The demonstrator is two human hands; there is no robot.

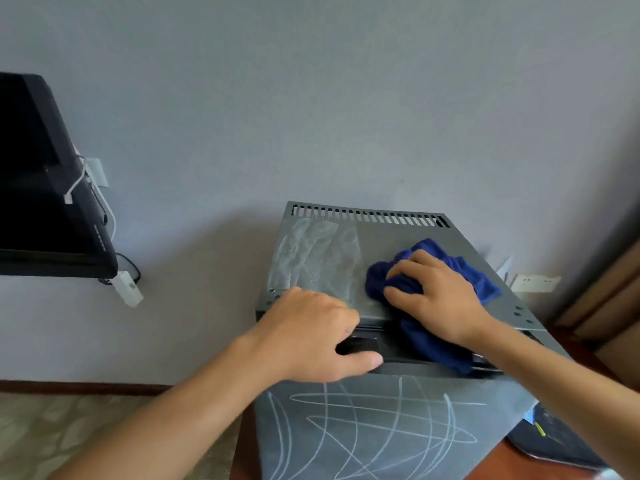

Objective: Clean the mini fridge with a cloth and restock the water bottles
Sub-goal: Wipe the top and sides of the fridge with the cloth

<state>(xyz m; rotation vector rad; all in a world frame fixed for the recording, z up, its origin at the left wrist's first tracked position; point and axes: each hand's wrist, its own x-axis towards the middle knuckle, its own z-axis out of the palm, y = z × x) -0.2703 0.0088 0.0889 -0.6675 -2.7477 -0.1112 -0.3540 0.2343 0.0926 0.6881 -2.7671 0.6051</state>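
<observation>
A grey metal mini fridge (325,258) stands against the wall, with a dusty smeared patch on the left of its top and white scribbles on its door. My right hand (436,292) presses a bunched blue cloth (433,258) onto the right side of the top; part of the cloth hangs over the front edge. My left hand (311,334) rests on the front left edge of the top, fingers curled over it, thumb by the dark recess above the door. No water bottles are in view.
A black TV (41,188) hangs on the wall at left, with white cables and a plug (128,289) beneath it. A wall socket (535,284) sits right of the fridge. A dark bag (554,441) lies on the floor at lower right. A brown wooden frame (606,299) stands far right.
</observation>
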